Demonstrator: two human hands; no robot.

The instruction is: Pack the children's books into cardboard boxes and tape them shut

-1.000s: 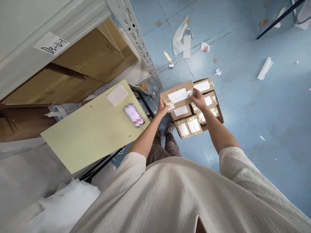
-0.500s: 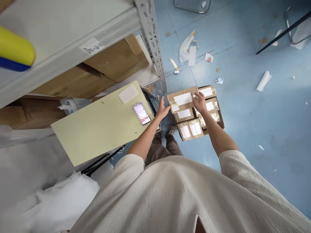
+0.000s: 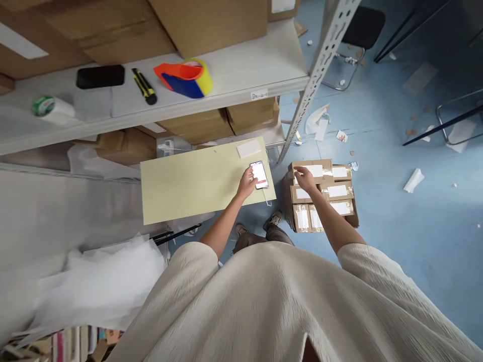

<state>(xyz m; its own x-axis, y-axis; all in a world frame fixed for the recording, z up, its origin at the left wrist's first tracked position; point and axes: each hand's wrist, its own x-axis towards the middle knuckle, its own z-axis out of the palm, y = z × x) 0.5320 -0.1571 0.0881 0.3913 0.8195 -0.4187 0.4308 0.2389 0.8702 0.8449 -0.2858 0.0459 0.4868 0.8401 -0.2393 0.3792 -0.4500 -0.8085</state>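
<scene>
- Pale yellow-green bench (image 3: 196, 186), smooth, oblong; lit phone (image 3: 260, 173) lies near its right end.
- Left hand (image 3: 247, 183): half-curled at phone's left edge; grip cannot be told.
- Right hand (image 3: 305, 178): loosely open above taped cardboard cartons (image 3: 337, 190); white labels illegible.
- Blue floor (image 3: 396, 226).
- Grey shelf (image 3: 241, 65); tag (image 3: 259, 94) blurred.

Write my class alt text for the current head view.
A person's left hand is at a lit smartphone on a pale yellow tabletop; the right hand is over labelled cardboard boxes. A utility knife lies on a shelf.
</scene>
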